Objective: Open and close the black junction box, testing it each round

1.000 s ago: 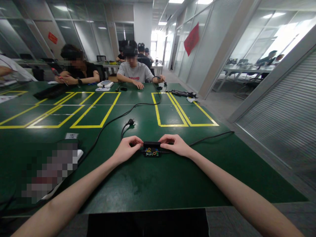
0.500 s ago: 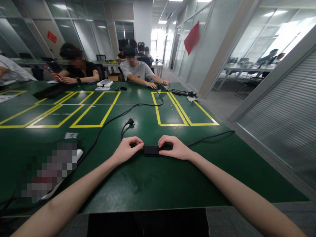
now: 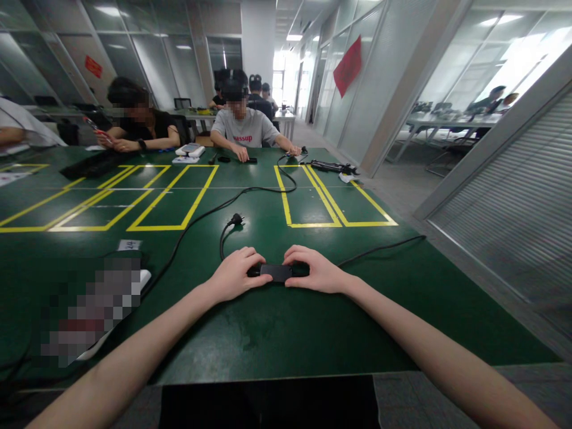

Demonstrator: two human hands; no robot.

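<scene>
A black power adapter [image 3: 276, 273], a flat oblong block, is on or just above the green table in front of me. My left hand [image 3: 236, 271] grips its left end between thumb and fingers. Its right end is pinched by my right hand [image 3: 315, 269]. Beyond my left hand, a black cord curves up to a mains plug [image 3: 236, 220] with its pins pointing right. From behind my right hand another thin black cable [image 3: 379, 249] runs off to the right. The adapter's ends are partly hidden by my fingers.
Yellow tape rectangles [image 3: 156, 226] mark the green table [image 3: 286, 345]. A long black cable [image 3: 214, 210] crosses it on the left. A blurred-out item with a white edge [image 3: 143, 279] lies at left. Across the table sit a person in grey [image 3: 245, 126] and another in black [image 3: 161, 128].
My left hand has moved right onto the adapter's left end, which now looks slightly tilted. Across the table, the person in grey has moved one hand left to a small dark object.
</scene>
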